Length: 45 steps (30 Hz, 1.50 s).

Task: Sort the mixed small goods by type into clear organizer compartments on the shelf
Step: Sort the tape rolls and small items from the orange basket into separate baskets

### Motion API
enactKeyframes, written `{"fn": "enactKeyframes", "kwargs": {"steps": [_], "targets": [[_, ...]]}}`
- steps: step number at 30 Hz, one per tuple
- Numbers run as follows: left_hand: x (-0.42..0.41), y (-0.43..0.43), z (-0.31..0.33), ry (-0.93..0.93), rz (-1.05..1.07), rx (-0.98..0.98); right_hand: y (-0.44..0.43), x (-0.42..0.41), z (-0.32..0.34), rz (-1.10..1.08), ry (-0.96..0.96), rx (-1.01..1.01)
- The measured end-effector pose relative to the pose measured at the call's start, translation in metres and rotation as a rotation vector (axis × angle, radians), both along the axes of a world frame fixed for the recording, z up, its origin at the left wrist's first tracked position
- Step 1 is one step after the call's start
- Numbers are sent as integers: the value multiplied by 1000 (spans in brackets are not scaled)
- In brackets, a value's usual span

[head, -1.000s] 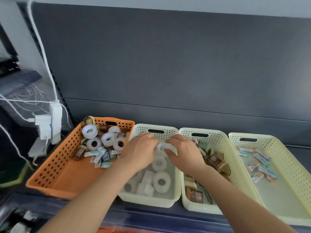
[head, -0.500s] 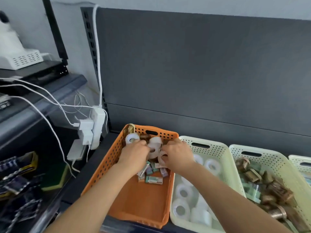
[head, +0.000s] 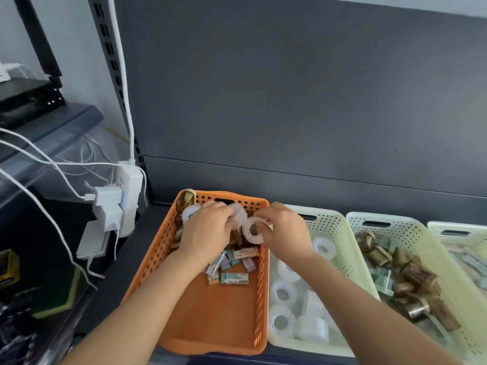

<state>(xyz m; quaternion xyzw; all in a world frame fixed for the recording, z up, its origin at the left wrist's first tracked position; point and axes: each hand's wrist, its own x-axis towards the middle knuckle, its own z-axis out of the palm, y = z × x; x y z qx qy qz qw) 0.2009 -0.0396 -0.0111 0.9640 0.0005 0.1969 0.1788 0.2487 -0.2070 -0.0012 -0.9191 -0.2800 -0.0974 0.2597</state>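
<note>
An orange basket [head: 210, 327] holds mixed goods: white tape rolls, brown rolls and several small boxes [head: 234, 277]. My left hand [head: 205, 233] is at the basket's far end, fingers closed on a white tape roll [head: 241, 213]. My right hand [head: 284, 230] grips another white tape roll [head: 251, 230], lifted above the pile. One more white roll [head: 188, 212] shows behind my left hand. To the right stands a cream basket [head: 340, 248] of white tape rolls, then a second cream basket [head: 432, 254] of brown rolls.
A third cream basket [head: 463, 233] with small packets is cut off at the right edge. A white power strip [head: 129, 191] with plugs and cables hangs left of the orange basket. The dark shelf back panel [head: 290, 101] rises behind the baskets.
Both hands left the cream tape basket and moved left to the orange basket. Each has picked up a white tape roll there and lifted it slightly. The view swung left.
</note>
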Motion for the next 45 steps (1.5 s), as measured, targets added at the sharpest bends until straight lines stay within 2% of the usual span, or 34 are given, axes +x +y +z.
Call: {"fn": "enactKeyframes", "kwargs": {"steps": [4, 8, 13, 18, 20, 24, 28, 32, 37, 40, 45], "targets": [[-4, -29, 21, -98, -45, -96, -32, -4, 11, -47, 25, 133], [-12, -69, 33, -89, -115, -100, -74, -9, 15, -85, 53, 148], [-18, -109, 33, 35, -167, -8, -117, -16, 13, -87, 138, -4], [-34, -132, 23, 274, -249, 187, -145, -24, 2, -47, 235, -257], [-38, -138, 18, 340, -272, 255, -149, -27, -3, -33, 206, -305], [-42, -145, 13, 353, -280, 356, -150, -31, -15, 0, 55, -333], [-43, -141, 13, 424, -323, 422, -149, -37, -24, 44, 55, -485], [-46, -135, 8, 559, -329, 402, -147, -34, -24, 43, 68, -407], [-49, -122, 12, 508, -348, 263, -125, -30, -15, -3, 33, -315], [-50, -101, 20, 389, -320, 175, -100, -28, -6, 20, 34, -258], [-47, -47, 31, 282, -144, 209, -51, -29, 1, 121, 35, -208]]}}
